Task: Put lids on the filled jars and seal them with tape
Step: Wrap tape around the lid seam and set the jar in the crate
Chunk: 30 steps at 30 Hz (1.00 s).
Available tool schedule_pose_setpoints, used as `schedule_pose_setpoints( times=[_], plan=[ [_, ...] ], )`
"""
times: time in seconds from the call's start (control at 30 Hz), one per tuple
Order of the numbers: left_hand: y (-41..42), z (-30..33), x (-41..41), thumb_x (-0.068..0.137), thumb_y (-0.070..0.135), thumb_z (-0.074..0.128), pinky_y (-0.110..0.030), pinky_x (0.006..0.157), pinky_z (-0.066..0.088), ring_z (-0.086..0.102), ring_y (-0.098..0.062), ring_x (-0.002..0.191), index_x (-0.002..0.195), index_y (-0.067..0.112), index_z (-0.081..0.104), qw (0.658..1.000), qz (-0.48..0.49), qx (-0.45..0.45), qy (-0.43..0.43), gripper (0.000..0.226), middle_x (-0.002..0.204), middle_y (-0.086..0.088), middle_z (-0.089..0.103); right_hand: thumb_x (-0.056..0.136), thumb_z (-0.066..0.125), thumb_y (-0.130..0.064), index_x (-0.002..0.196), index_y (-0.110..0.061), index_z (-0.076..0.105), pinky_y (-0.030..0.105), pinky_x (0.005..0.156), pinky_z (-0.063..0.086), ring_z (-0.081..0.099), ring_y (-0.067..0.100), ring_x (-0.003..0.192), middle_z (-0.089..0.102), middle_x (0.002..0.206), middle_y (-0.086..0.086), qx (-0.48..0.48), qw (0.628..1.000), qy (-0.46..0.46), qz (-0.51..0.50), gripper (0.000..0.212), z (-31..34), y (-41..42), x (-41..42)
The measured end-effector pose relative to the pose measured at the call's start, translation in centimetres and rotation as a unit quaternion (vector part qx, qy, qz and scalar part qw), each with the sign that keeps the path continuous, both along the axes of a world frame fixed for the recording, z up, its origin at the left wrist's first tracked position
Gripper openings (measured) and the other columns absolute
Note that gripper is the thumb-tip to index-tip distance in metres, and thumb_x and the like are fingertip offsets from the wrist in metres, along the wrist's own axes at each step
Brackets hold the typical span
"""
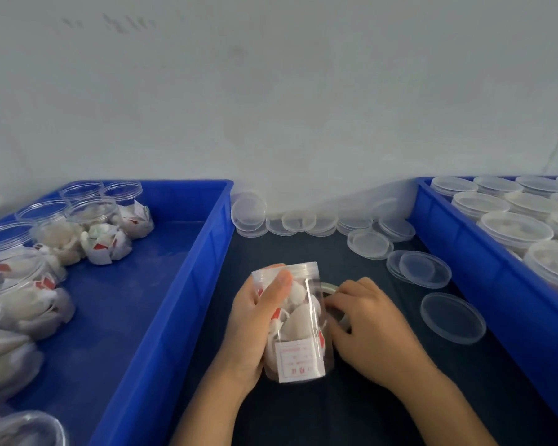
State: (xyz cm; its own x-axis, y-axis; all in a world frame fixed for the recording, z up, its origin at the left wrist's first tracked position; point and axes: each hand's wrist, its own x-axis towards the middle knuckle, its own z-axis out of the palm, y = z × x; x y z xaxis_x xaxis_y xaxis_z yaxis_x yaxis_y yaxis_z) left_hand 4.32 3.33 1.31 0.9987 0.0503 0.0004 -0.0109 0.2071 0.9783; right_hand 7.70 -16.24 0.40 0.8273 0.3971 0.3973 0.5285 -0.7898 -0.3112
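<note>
Left hand (255, 320) grips lidded jar (295, 320) (white packets inside), tilted above dark table (384, 410). Right hand (372, 329), just right of jar, fingers curled on tape roll (332, 289) behind jar. Loose lids (424, 269) beyond right hand; blue bin (161, 284) with open jars left of left hand.

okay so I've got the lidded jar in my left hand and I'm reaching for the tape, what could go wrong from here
1. The left hand grips the jar tilted, alone; the smooth plastic could slip while taping.
2. The tape roll sits mostly hidden behind the jar under the right hand; its free end may be hard to find.
3. Loose lids nearby could be swept by the right forearm.
</note>
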Motion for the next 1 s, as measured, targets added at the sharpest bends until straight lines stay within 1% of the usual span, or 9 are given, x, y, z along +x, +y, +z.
schedule_pose_setpoints(
  times=[0.1,0.17,0.23,0.3,0.5,0.63,0.8,0.9,1.0],
  plan=[
    [-0.3,-0.1,0.2,0.068,0.079,0.073,-0.049,0.095,0.062,0.076,-0.031,0.109,0.136,0.020,0.060,0.998,0.055,0.028,-0.019,0.091,0.117,-0.011,0.076,0.098,0.067,-0.024,0.109,-0.031,0.077,0.026,0.082,0.053,0.060,0.007,0.097,0.065,0.098,-0.021,0.155,0.986,-0.047,-0.040,0.017,1.5,0.0,-0.6],
    [-0.6,-0.3,0.2,0.073,0.086,0.069,-0.032,0.087,0.063,0.077,-0.017,0.106,0.139,0.029,0.056,0.995,0.076,0.047,-0.039,0.088,0.114,0.005,0.078,0.098,0.064,-0.034,0.108,-0.039,0.072,0.020,0.079,0.055,0.067,0.007,0.100,0.069,0.101,-0.021,0.304,0.952,-0.026,-0.002,0.014,2.7,0.6,-1.5],
    [-0.9,-0.4,0.1,0.081,0.083,0.064,-0.015,0.078,0.059,0.075,-0.005,0.105,0.143,0.033,0.050,0.994,0.078,0.059,-0.057,0.081,0.112,0.018,0.076,0.095,0.065,-0.040,0.111,-0.043,0.071,0.018,0.079,0.056,0.070,0.009,0.101,0.070,0.105,-0.019,0.358,0.933,-0.010,0.047,0.017,3.4,1.7,-2.5],
    [-1.2,-0.5,0.1,0.083,0.078,0.063,-0.014,0.077,0.058,0.074,-0.004,0.107,0.146,0.033,0.045,0.993,0.077,0.057,-0.062,0.080,0.113,0.021,0.074,0.092,0.071,-0.041,0.115,-0.040,0.071,0.021,0.080,0.057,0.069,0.010,0.101,0.068,0.106,-0.020,0.346,0.937,-0.002,0.052,0.023,3.4,2.6,-3.0],
    [-1.5,-0.7,0.0,0.074,0.087,0.063,-0.039,0.094,0.063,0.072,-0.011,0.117,0.151,0.030,0.040,0.989,0.101,0.075,-0.082,0.099,0.125,0.012,0.071,0.087,0.081,-0.033,0.101,-0.035,0.076,0.021,0.076,0.057,0.071,0.011,0.095,0.071,0.097,-0.018,0.362,0.932,-0.013,0.020,0.014,2.9,3.3,-3.1],
    [-1.5,-0.8,0.1,0.073,0.083,0.064,-0.027,0.088,0.061,0.072,-0.007,0.116,0.152,0.028,0.040,0.988,0.104,0.080,-0.086,0.099,0.126,0.011,0.071,0.089,0.080,-0.024,0.096,-0.040,0.075,0.020,0.075,0.057,0.073,0.005,0.092,0.073,0.097,-0.019,0.386,0.922,0.021,0.018,0.018,3.0,3.2,-2.9],
    [-1.6,-0.6,0.0,0.077,0.079,0.069,-0.016,0.084,0.058,0.073,-0.003,0.111,0.150,0.026,0.042,0.986,0.110,0.086,-0.095,0.094,0.118,0.022,0.072,0.092,0.073,-0.024,0.096,-0.042,0.074,0.015,0.075,0.055,0.072,0.006,0.093,0.073,0.096,-0.020,0.383,0.923,0.006,0.025,0.018,3.4,3.0,-2.9],
    [-1.5,-0.6,0.1,0.078,0.077,0.070,-0.015,0.083,0.057,0.073,-0.002,0.109,0.150,0.026,0.042,0.983,0.115,0.099,-0.103,0.092,0.119,0.023,0.071,0.094,0.069,-0.023,0.097,-0.040,0.071,0.018,0.075,0.056,0.070,0.007,0.094,0.069,0.098,-0.021,0.360,0.933,-0.006,0.021,0.017,3.3,3.0,-2.8],
    [-1.5,-0.6,0.1,0.075,0.079,0.067,-0.017,0.085,0.058,0.073,-0.002,0.108,0.150,0.029,0.044,0.980,0.128,0.115,-0.102,0.094,0.118,0.023,0.072,0.098,0.067,-0.019,0.096,-0.040,0.064,0.011,0.075,0.051,0.066,0.003,0.093,0.065,0.100,-0.022,0.330,0.944,-0.005,0.019,0.021,3.2,2.9,-2.7]
  ],
)
